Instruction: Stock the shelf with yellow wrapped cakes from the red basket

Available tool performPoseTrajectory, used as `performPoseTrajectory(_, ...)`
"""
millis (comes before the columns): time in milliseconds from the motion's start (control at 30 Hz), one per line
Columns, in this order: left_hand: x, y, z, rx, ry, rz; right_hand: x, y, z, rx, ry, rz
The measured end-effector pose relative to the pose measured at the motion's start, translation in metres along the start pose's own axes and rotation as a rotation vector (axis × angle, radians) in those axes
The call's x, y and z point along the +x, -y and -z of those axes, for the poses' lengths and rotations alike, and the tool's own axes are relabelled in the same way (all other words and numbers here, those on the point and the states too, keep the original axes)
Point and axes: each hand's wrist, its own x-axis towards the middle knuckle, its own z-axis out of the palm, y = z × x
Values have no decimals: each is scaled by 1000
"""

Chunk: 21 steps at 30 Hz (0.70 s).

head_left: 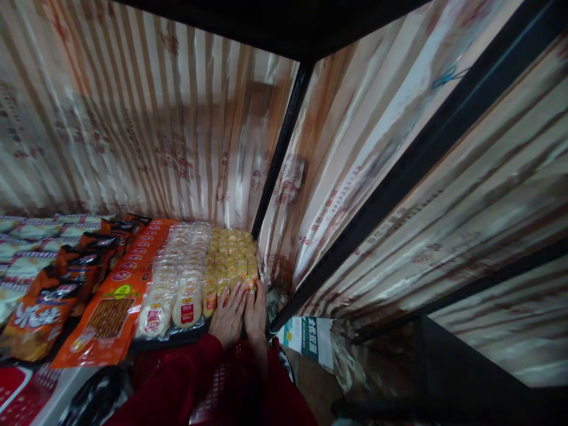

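Observation:
My left hand (228,315) lies on the front of the rows of small yellow-wrapped snack packets (231,254), its fingers stretched out and slightly apart. Beside it, my right hand (256,316) reaches along the right front corner of the same packets, with fingers extended. Neither hand is closed round a packet. To the left of the yellow packets stand rows of round, pale crackers in clear wrappers (187,305). Farther left lies a long orange snack bag (109,316) with a window showing brown sticks.
Orange-and-black snack bags (42,313) and white packets (31,266) fill the shelf's left side. Black metal posts (284,148) rise at the right corner. Striped, shiny plastic sheeting (177,118) covers the back. A red basket (217,378) is below my arms.

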Motion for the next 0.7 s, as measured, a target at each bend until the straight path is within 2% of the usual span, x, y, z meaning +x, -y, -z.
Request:
performPoseTrajectory(200,-1,-1,-5,18,-38,11,18,10,1,34,-5,0)
performPoseTrajectory(333,7,-4,12,-37,-68,107,29,13,-2,28,11,-14)
performPoseTrajectory(433,34,1,39,-107,23,194,29,10,-7,-8,16,30)
performPoseTrajectory(533,76,18,60,-143,127,221,26,6,-12,-60,15,87)
performPoseTrajectory(600,105,33,60,-157,260,176,25,4,-13,-81,-8,111)
performPoseTrajectory(700,139,54,39,-187,476,106,25,6,-13,-98,-58,117)
